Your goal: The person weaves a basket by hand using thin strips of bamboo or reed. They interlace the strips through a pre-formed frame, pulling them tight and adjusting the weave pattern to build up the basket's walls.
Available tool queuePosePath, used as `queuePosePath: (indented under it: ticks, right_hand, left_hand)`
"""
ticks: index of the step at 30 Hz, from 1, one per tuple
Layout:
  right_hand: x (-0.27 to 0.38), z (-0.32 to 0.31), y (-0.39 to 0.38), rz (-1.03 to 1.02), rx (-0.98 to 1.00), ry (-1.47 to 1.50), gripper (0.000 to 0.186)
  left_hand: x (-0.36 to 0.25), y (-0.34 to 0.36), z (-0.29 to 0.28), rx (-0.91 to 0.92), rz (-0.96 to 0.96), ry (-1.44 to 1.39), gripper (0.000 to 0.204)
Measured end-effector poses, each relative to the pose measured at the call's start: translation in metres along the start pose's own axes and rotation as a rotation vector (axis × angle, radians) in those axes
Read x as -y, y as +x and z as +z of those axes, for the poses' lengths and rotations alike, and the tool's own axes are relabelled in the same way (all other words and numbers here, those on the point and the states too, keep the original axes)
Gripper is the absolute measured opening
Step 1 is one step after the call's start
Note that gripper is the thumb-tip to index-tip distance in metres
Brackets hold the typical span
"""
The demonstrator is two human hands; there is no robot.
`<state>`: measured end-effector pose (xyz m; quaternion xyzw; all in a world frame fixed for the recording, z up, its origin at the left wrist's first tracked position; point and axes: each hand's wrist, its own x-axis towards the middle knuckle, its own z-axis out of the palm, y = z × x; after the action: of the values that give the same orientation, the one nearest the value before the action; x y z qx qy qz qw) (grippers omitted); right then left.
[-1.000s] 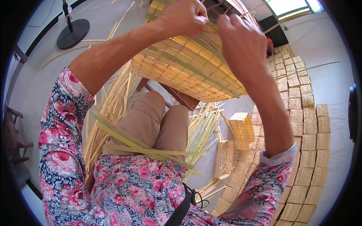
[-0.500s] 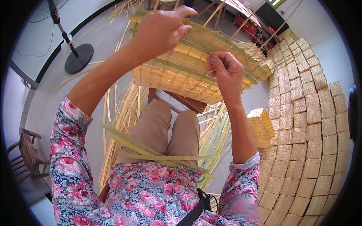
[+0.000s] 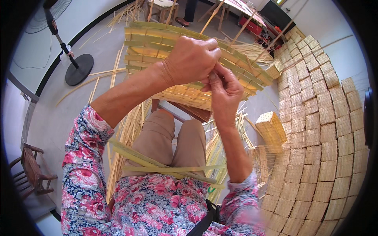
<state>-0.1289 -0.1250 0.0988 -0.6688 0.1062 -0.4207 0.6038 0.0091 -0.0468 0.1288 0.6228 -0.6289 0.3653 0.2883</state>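
Note:
A half-woven bamboo basket [image 3: 143, 41] stands in front of my knees, its upper wall made of flat green-yellow strips crossed by thin upright stakes. My left hand [image 3: 191, 59] reaches across that wall with its fingers curled together. Just below it on the right, my right hand [image 3: 225, 89] is closed in a pinch, thumb against fingers. The fingertips of both hands meet at the wall; whatever lies between them is hidden. Several loose green bamboo strips [image 3: 157, 163] lie across my lap.
Stacked woven boxes [image 3: 315, 137] fill the right side, with one yellow box [image 3: 271, 128] standing apart. Loose strips [image 3: 122, 129] cover the floor around my legs. At left are a floor fan [image 3: 78, 70] and a wooden chair [image 3: 33, 169]. Another person's foot [image 3: 182, 21] shows beyond the basket.
My left hand has moved right and down along the wall to meet my right hand, which has shifted slightly left and down. More of the basket's upper left now shows.

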Motion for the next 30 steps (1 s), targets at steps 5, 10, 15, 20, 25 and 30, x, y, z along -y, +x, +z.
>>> queuePosePath:
  ticks: [5,10,15,20,25,30]
  right_hand:
    - [-0.023,0.006,-0.008,-0.118,-0.04,0.006,0.025]
    - [-0.006,-0.039,0.021,-0.47,0.221,-0.547,0.029]
    - [-0.001,-0.006,0.0,0.193,0.209,0.237,0.025]
    - [-0.007,-0.01,-0.038,0.383,0.366,0.137,0.022]
    - [0.016,-0.05,0.007,-0.392,0.075,-0.573,0.028]
    - [0.037,-0.032,0.046,-0.404,0.041,-0.901,0.026]
  left_hand:
    - [0.003,-0.006,-0.001,-0.066,0.031,-0.068,0.012]
    - [0.028,-0.009,-0.018,0.112,0.256,-0.251,0.008]
    - [0.021,-0.004,-0.024,-0.033,-0.118,-0.481,0.006]
    - [0.028,-0.004,-0.021,-0.013,-0.1,-0.523,0.006]
    - [0.04,-0.014,-0.023,0.043,0.03,-0.356,0.011]
    - [0.051,-0.018,-0.032,0.079,-0.002,-0.305,0.012]
